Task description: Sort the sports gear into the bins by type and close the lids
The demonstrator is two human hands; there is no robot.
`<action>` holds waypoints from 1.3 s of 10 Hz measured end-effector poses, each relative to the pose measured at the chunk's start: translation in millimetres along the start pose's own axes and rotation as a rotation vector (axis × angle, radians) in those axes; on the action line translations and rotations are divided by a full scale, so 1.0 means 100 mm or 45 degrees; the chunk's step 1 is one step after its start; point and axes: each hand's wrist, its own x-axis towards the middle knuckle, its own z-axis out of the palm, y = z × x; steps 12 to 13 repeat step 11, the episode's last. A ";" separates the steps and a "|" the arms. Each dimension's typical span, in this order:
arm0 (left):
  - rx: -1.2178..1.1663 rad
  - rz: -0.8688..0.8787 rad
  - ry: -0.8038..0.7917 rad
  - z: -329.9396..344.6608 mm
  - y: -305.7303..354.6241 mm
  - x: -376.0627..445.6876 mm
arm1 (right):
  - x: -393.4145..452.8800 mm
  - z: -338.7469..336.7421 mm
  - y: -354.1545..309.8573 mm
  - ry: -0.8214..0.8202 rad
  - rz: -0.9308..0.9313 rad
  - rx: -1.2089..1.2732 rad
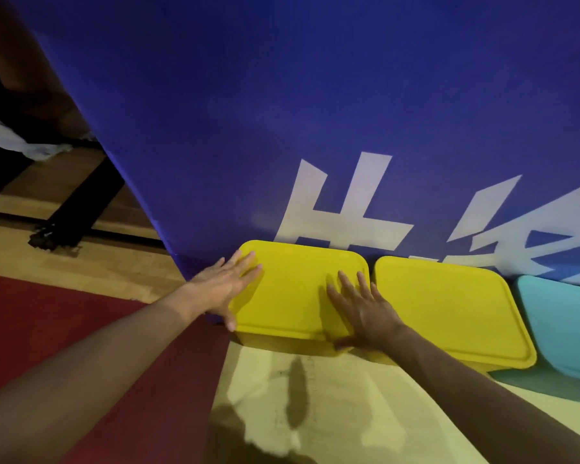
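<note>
Both hands, left hand (pixel 226 284) and right hand (pixel 365 309), were pressed flat, apart, on left yellow lid (pixel 292 293); long axis left-right.

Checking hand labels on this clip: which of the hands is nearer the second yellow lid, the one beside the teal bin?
Right. The right hand lies flat on the first yellow lid's edge beside the second yellow lid; the left hand presses its far edge.

A blue banner (pixel 282 112) with white lettering stands on wooden floor (pixel 121 262) beside what looks like red matting (pixel 47 313).
</note>
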 end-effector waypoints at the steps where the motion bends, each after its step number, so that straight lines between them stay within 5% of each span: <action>1: -0.057 -0.046 -0.145 -0.04 -0.10 0.21 | 0.21 -0.12 0.12 -0.128 0.056 -0.044; 3: -0.023 -0.076 -0.240 -0.06 -0.06 0.43 | 0.59 -0.19 0.34 -0.334 0.063 -0.069; 9: -0.043 -0.145 -0.231 -0.24 0.28 0.29 | 0.36 -0.13 0.39 -0.176 0.050 0.010; 11: -0.441 0.005 0.286 -0.72 0.85 0.26 | -0.35 -0.25 0.70 0.355 0.257 0.294; 13: -0.441 0.005 0.286 -0.72 0.85 0.26 | -0.35 -0.25 0.70 0.355 0.257 0.294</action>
